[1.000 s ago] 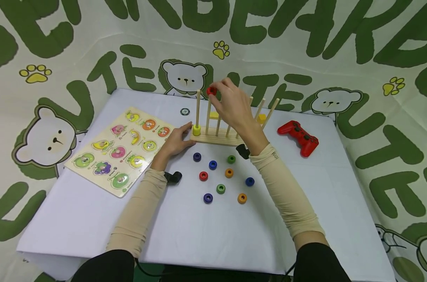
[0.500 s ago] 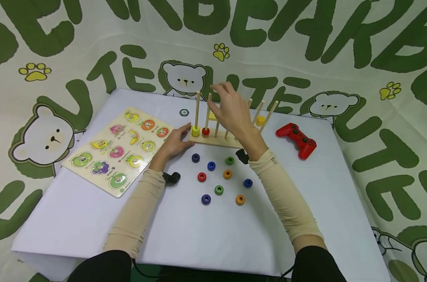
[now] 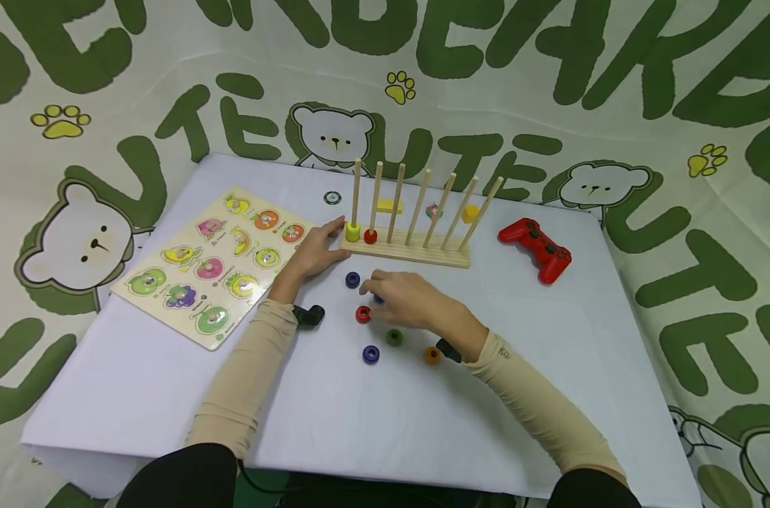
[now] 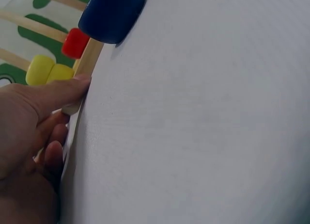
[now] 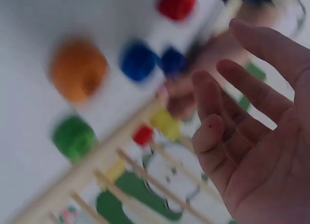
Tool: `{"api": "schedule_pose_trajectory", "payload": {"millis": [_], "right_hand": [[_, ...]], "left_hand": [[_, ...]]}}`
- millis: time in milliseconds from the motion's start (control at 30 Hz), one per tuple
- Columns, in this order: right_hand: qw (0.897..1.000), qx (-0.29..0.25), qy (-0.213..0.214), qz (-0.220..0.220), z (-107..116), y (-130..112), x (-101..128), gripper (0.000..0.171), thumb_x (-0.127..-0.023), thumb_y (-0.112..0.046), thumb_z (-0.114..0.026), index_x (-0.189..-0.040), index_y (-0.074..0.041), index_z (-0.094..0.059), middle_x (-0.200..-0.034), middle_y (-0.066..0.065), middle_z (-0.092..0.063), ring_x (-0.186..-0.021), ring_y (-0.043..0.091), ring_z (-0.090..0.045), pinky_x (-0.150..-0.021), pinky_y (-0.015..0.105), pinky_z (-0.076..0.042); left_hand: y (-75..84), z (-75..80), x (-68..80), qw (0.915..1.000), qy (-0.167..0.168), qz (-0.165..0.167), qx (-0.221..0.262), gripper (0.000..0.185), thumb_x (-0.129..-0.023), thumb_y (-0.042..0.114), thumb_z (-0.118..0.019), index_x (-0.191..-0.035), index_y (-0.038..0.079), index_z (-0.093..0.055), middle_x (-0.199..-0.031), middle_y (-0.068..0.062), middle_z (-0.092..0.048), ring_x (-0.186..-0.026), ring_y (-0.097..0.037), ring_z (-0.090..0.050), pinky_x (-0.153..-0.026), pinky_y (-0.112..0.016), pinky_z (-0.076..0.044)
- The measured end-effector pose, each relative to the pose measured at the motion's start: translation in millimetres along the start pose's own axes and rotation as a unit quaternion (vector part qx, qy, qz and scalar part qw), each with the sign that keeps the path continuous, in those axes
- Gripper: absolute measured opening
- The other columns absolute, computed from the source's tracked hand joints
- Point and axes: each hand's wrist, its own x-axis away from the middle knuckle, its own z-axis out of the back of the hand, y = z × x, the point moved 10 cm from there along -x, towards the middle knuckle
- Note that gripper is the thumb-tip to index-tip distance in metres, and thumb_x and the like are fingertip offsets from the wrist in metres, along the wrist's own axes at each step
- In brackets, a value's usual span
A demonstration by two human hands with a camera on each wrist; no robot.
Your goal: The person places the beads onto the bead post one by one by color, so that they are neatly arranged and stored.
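Right hand (image 3: 400, 300) down from the pegs, fingers loose — left hand (image 3: 315, 254) flat against wooden rack (image 3: 410, 248) — seven pegs, two rings on.

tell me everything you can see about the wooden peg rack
The pale wooden peg rack is a long flat base with seven thin upright dowels in a row. It stands on the white table near the far edge. A yellow ring sits at the foot of the leftmost dowel and a red ring on the next; the other five are bare. The left hand touches the base's left end; its thumb lies against the base in the left wrist view.
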Motion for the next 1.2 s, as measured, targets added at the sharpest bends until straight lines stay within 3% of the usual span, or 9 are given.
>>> {"api": "schedule_pose_trajectory", "payload": {"millis": [67, 167, 367, 633, 733, 867, 1033, 1200], "right_hand": [[1.000, 0.009, -0.022, 0.011, -19, -5, 0, 0.036, -0.098, -0.022, -0.078, -0.132, -0.011, -0.073, -0.116, 0.006, -0.071, -0.088, 0.018, -0.069, -0.079, 0.035, -0.062], [0.999, 0.030, -0.011, 0.026, -32, -9, 0, 0.027, -0.098, -0.020, -0.077, -0.124, -0.011, -0.074, -0.108, 0.004, -0.070, -0.082, 0.016, -0.068, -0.072, 0.032, -0.060], [0.999, 0.023, 0.026, 0.032, -32, -11, -4, 0.012, -0.098, -0.019, -0.080, -0.107, -0.013, -0.075, -0.098, 0.000, -0.072, -0.079, 0.011, -0.065, -0.069, 0.028, -0.057], [0.999, 0.003, 0.028, 0.032, -31, -9, -5, 0.020, -0.097, -0.021, -0.080, -0.115, -0.012, -0.076, -0.104, -0.001, -0.074, -0.082, 0.012, -0.067, -0.073, 0.030, -0.059], [0.998, -0.017, 0.053, 0.024, -9, -4, -5, 0.027, -0.097, -0.019, -0.081, -0.121, -0.010, -0.077, -0.110, 0.002, -0.075, -0.088, 0.014, -0.070, -0.076, 0.031, -0.061], [0.991, -0.037, 0.126, -0.003, 47, 12, -5, 0.027, -0.097, -0.018, -0.081, -0.121, -0.008, -0.077, -0.117, 0.006, -0.075, -0.095, 0.020, -0.072, -0.081, 0.033, -0.062], [0.967, -0.047, 0.248, -0.042, 123, 33, -6, 0.027, -0.099, -0.019, -0.077, -0.124, -0.006, -0.075, -0.119, 0.008, -0.073, -0.095, 0.025, -0.070, -0.077, 0.034, -0.060], [0.941, -0.045, 0.326, -0.080, 165, 50, -11, 0.032, -0.102, -0.020, -0.074, -0.131, -0.006, -0.072, -0.124, 0.010, -0.069, -0.088, 0.024, -0.064, -0.073, 0.033, -0.056]], "left_hand": [[0.3, 0.3, -0.2, 1.0000, 0.001, -0.003, 0.001, 0.083, -0.099, 0.015, -0.077, -0.168, 0.005, -0.032, -0.160, -0.025, -0.050, -0.148, -0.041, -0.048, -0.128, -0.054, -0.033], [1.3, 0.5, 0.2, 1.0000, 0.002, -0.007, 0.000, 0.083, -0.099, 0.014, -0.077, -0.168, 0.004, -0.032, -0.161, -0.023, -0.050, -0.148, -0.040, -0.048, -0.128, -0.053, -0.033], [-0.2, 2.1, 2.1, 1.0000, 0.003, -0.003, 0.000, 0.084, -0.099, 0.015, -0.077, -0.168, 0.004, -0.031, -0.162, -0.023, -0.049, -0.149, -0.040, -0.048, -0.129, -0.053, -0.031], [-1.2, 2.3, 2.5, 1.0000, 0.002, -0.003, -0.003, 0.084, -0.099, 0.015, -0.077, -0.168, 0.004, -0.031, -0.161, -0.023, -0.049, -0.148, -0.040, -0.047, -0.129, -0.052, -0.031], [-0.4, 1.6, 2.4, 1.0000, 0.000, -0.004, -0.002, 0.084, -0.099, 0.015, -0.077, -0.168, 0.004, -0.031, -0.162, -0.023, -0.048, -0.148, -0.040, -0.047, -0.129, -0.053, -0.032], [0.2, 0.8, 2.0, 1.0000, -0.002, -0.005, 0.001, 0.084, -0.099, 0.015, -0.077, -0.168, 0.004, -0.030, -0.163, -0.023, -0.047, -0.148, -0.040, -0.047, -0.129, -0.052, -0.032], [-0.3, 1.2, 2.3, 1.0000, -0.001, 0.004, -0.001, 0.084, -0.099, 0.016, -0.077, -0.168, 0.006, -0.030, -0.165, -0.022, -0.045, -0.150, -0.040, -0.046, -0.130, -0.053, -0.030], [0.7, -0.6, 0.7, 1.0000, -0.001, 0.008, 0.002, 0.084, -0.099, 0.015, -0.078, -0.169, 0.007, -0.031, -0.166, -0.021, -0.045, -0.151, -0.040, -0.045, -0.130, -0.053, -0.031]]}}
